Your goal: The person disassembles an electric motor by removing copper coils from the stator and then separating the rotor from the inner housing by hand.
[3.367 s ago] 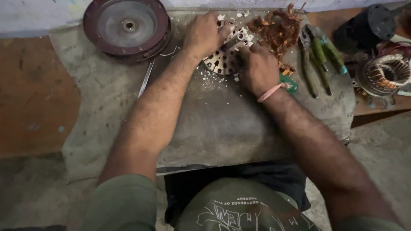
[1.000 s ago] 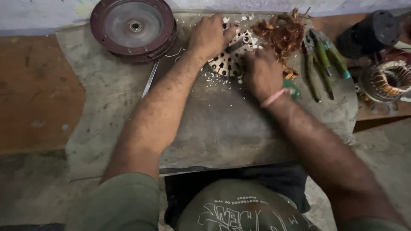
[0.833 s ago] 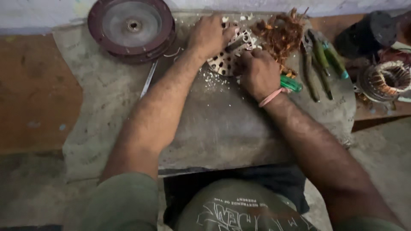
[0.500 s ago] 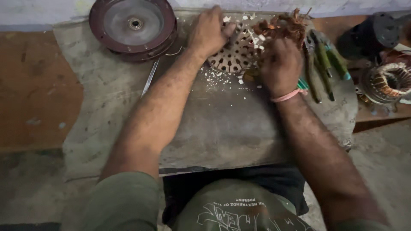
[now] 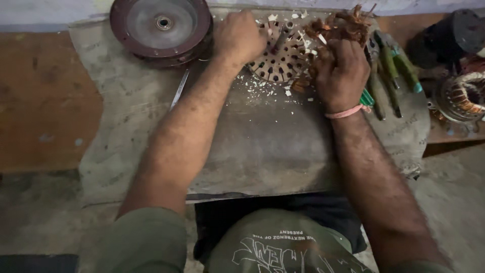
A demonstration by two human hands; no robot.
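A round slotted metal stator core (image 5: 280, 59) lies flat on a grey cloth-covered slab (image 5: 262, 146), with white scraps scattered around it. My left hand (image 5: 240, 35) is closed on the core's left edge and presses it down. My right hand (image 5: 341, 71) sits at the core's right edge, fingers curled around a green-handled tool (image 5: 367, 97) whose tip is hidden under the hand. A heap of tangled copper wire (image 5: 343, 28) lies just beyond my right hand.
A dark red round motor cover (image 5: 160, 25) rests at the back left. A thin metal rod (image 5: 179, 90) lies beside my left forearm. Pliers and green-handled tools (image 5: 391, 71) lie at the right, with a wound copper stator (image 5: 462, 96) and a black motor part (image 5: 454, 35) beyond.
My right hand has shifted from over the core's front right edge to its right side, uncovering more of the slots. The left hand stays on the core's left edge.
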